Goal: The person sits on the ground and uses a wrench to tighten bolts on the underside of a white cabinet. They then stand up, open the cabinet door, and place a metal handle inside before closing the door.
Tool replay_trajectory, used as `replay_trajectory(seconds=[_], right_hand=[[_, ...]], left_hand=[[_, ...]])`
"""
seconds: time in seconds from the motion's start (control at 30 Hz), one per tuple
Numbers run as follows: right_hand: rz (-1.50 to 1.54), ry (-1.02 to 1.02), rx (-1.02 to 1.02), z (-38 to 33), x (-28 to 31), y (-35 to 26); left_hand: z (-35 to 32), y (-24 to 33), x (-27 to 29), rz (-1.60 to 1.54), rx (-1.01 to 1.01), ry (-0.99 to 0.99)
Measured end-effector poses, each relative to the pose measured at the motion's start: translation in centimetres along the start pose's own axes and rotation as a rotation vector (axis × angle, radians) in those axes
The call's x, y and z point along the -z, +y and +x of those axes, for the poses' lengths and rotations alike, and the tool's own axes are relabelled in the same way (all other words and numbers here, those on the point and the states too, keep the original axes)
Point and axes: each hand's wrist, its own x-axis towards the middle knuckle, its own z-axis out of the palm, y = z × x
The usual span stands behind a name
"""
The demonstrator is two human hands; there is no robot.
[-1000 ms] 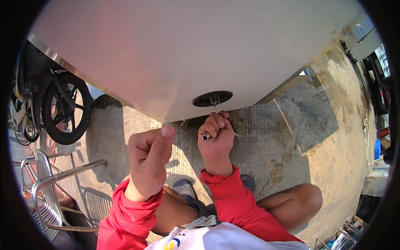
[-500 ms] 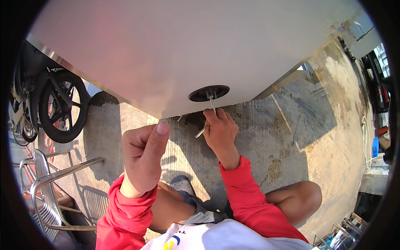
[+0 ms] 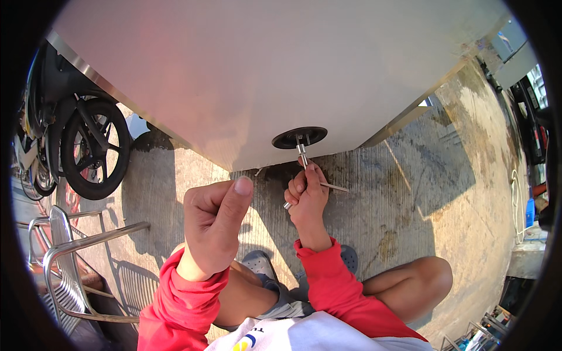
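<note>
— Under the pale tabletop (image 3: 263, 70), what is happening?
— Right hand (image 3: 305, 196) is gripping a thin metal tool (image 3: 302, 155), its tip standing in the black round fitting (image 3: 299, 137) near the table's edge.
— And the other one?
— Left hand (image 3: 212, 225) is curling into a closed fist, thumb up, holding nothing visible, just beside the right, above concrete floor (image 3: 410, 193).

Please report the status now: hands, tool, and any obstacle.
Right hand shut on thin metal tool, tip at black round fitting. Left hand fisted, thumb up, apparently empty. Nothing blocks the fitting.
</note>
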Motion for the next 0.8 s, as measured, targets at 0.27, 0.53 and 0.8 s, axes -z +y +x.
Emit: replay_trajectory(seconds=[0.27, 0.53, 0.8], right_hand=[[0.28, 0.055, -0.211, 1.2, -1.5, -1.5], [0.854, 0.005, -0.471, 1.9, -2.4, -2.6], [-1.284, 0.057, 0.91, 2.4, 0.2, 0.5]], left_hand=[[-0.2, 0.0, 0.3, -0.005, 0.019, -0.007], [0.0, -0.4, 0.2, -0.059, 0.044, -0.017], [0.1, -0.2, 0.3, -0.054, 0.062, -0.011]])
